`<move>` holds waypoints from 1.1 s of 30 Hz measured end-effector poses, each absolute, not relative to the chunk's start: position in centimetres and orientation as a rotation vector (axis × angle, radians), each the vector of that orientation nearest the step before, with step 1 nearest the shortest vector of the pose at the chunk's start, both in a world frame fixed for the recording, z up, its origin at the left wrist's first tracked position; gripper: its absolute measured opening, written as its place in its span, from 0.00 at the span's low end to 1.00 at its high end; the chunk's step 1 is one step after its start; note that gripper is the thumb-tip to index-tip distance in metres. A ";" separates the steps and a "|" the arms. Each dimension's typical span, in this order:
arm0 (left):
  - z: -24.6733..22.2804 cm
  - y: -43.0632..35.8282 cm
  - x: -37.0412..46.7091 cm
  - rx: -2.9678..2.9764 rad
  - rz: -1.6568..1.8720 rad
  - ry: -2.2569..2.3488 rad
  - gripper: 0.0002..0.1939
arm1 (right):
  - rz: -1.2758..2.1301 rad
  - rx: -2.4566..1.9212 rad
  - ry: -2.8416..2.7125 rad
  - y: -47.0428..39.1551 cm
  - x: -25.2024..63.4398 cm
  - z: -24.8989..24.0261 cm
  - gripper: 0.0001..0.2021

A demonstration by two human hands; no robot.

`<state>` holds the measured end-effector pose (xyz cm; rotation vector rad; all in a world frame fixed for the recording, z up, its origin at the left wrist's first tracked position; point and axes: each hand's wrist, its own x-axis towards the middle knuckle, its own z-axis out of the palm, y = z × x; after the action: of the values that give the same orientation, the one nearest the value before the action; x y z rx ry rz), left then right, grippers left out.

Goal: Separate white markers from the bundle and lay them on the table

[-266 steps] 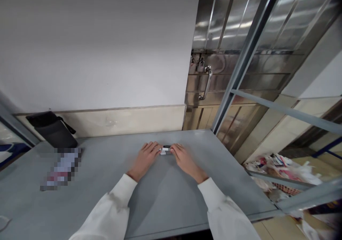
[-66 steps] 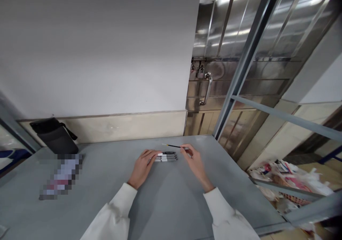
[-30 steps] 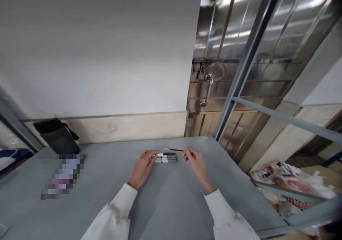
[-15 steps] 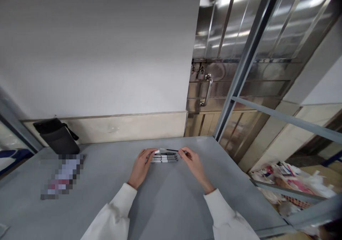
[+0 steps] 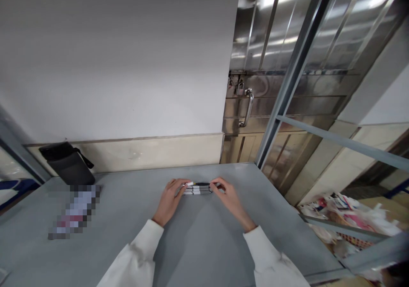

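Observation:
Several white and dark pens (image 5: 197, 189) lie side by side on the grey table (image 5: 198, 244), between my hands. My left hand (image 5: 170, 197) pinches a small white pen barrel (image 5: 190, 184) at the pens' left end. At their right end, my right hand (image 5: 228, 195) holds a thin dark refill (image 5: 202, 184) between thumb and fingers. The refill's left end meets the barrel, just beyond the row of pens; whether its tip is inside is too small to tell.
A black bottle (image 5: 68, 163) with a strap is at the table's back left, with a blurred flat object (image 5: 76, 210) in front of it. Grey metal posts (image 5: 277, 116) rise at the right. Plastic bags (image 5: 358, 214) lie beyond the right edge.
My right hand has moved slightly left, bringing the dark refill up to the white barrel. My left hand has stayed almost in place, its fingers a little nearer the pens.

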<state>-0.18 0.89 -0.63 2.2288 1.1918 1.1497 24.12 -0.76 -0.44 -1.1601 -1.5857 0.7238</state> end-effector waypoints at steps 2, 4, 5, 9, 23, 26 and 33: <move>-0.5 0.8 0.0 2.271 1.116 1.171 0.11 | 0.725 -1.165 -1.597 -0.7 24.1 -0.5 0.11; -0.4 0.7 0.1 2.301 1.082 1.149 0.11 | 0.734 -1.164 -1.611 -0.7 24.1 -0.6 0.10; -0.3 0.6 0.2 2.311 1.070 1.138 0.11 | 0.738 -1.162 -1.615 -0.8 24.0 -0.6 0.10; -0.1 0.4 0.3 2.332 1.044 1.091 0.10 | 0.766 -1.148 -1.635 -0.9 23.7 -0.8 0.09; -0.5 0.4 0.5 2.323 1.064 1.007 0.10 | 0.847 -1.153 -1.629 -0.6 23.4 -1.6 0.11; -0.5 0.5 0.5 2.311 1.071 1.016 0.10 | 0.859 -1.148 -1.627 -0.5 23.4 -1.9 0.12; -0.2 0.3 0.5 2.308 1.091 1.042 0.11 | 0.866 -1.139 -1.623 -0.3 23.4 -2.1 0.14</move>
<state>0.49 0.30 -0.23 2.3077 1.0420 1.0914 23.39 -0.35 -2.10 -1.1389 -1.6230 0.8657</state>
